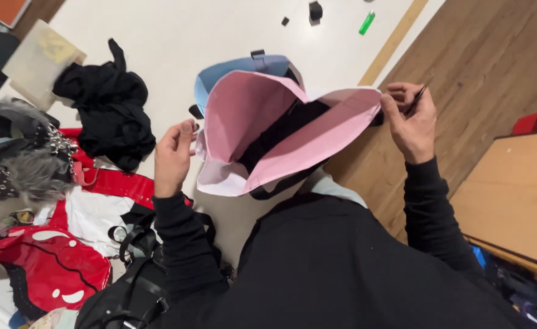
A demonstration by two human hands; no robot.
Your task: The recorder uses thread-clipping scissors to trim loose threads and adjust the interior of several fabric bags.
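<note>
A bag (262, 122) with a pink lining and a light blue outside is held wide at its mouth in front of me, over a white table (177, 36). My left hand (172, 157) pinches the left edge of the pink lining. My right hand (410, 122) grips the right edge and also holds a thin dark stick-like thing (419, 97) between its fingers. Something black (280, 131) lies inside the bag. Both my sleeves are black.
Left of the bag lie a black garment (107, 106), a grey furry studded piece (12, 152) and red glossy items (49, 265). A green lighter (366, 22) and small black bits (315, 11) lie at the table's far side. A wooden floor (482, 55) and tan board (515, 195) are right.
</note>
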